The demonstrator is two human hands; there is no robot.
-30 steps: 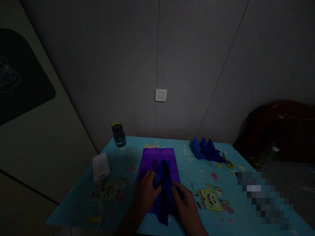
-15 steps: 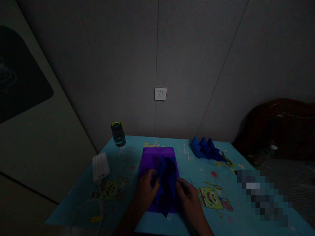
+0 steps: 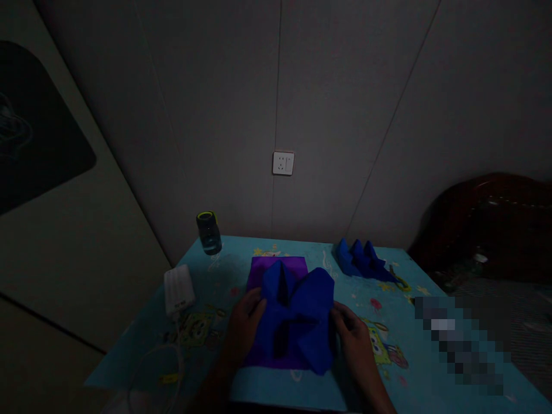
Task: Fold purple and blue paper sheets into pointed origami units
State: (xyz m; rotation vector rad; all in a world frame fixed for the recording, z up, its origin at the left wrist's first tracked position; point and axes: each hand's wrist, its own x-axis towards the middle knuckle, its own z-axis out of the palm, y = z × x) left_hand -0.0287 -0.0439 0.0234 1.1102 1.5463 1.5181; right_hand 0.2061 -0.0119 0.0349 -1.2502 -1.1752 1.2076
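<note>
A dark blue sheet of paper (image 3: 299,313), partly folded, is spread between my hands above a purple sheet (image 3: 278,267) that lies flat on the table. My left hand (image 3: 244,322) grips the blue paper's left edge. My right hand (image 3: 356,336) holds its right edge. Most of the purple sheet is hidden under the blue paper. The room is very dim.
The table (image 3: 215,287) has a light blue cartoon-print cover. Several folded blue paper shapes (image 3: 362,261) sit at the back right. A small jar with a yellow-green lid (image 3: 209,233) stands at the back left, a white power bank (image 3: 177,290) with a cable nearer. A wall socket (image 3: 283,163) is above.
The blue paper was a narrow crumpled strip between my hands; now it is opened out wide. My hands have moved apart, left to the left, right to the right.
</note>
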